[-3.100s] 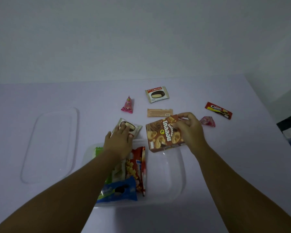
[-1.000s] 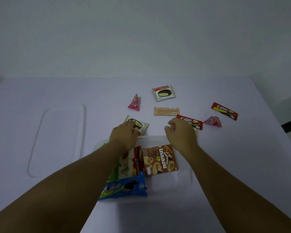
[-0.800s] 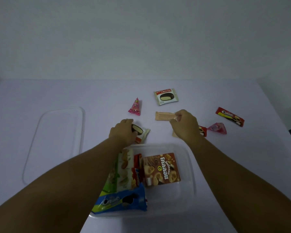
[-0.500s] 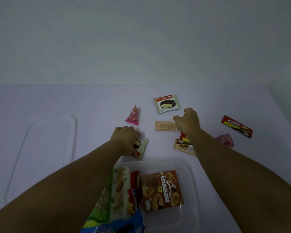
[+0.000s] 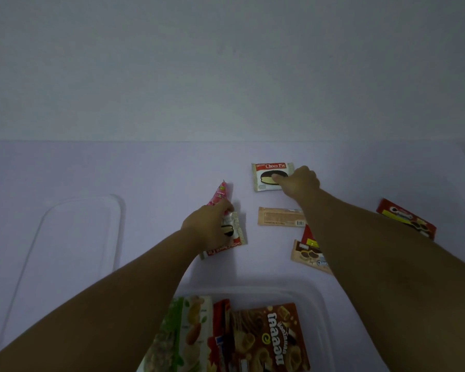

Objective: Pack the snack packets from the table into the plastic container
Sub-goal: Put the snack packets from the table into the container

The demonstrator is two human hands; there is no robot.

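My left hand [image 5: 210, 226] is closed on a Choco Pie packet [image 5: 235, 237] at the table's middle, its fingertips touching a pink cone-shaped packet [image 5: 220, 194]. My right hand [image 5: 300, 183] reaches farther back and grips the right edge of a second Choco Pie packet [image 5: 267, 177], thumb on top. The clear plastic container [image 5: 316, 298] sits at the bottom of the view. It holds a brown snack box [image 5: 269, 336], a red packet [image 5: 220, 328] and a green nut packet [image 5: 183, 334].
A tan wafer bar [image 5: 279, 216] lies between my hands. A beige packet [image 5: 306, 255] and a red one [image 5: 308, 235] lie partly under my right forearm. A red cookie bar [image 5: 406, 218] is at the right, the clear lid [image 5: 73, 251] at the left.
The brown box was put into the container. My right hand moved from there back past the wafer bar to the far Choco Pie. My left hand slid its packet toward the pink cone.
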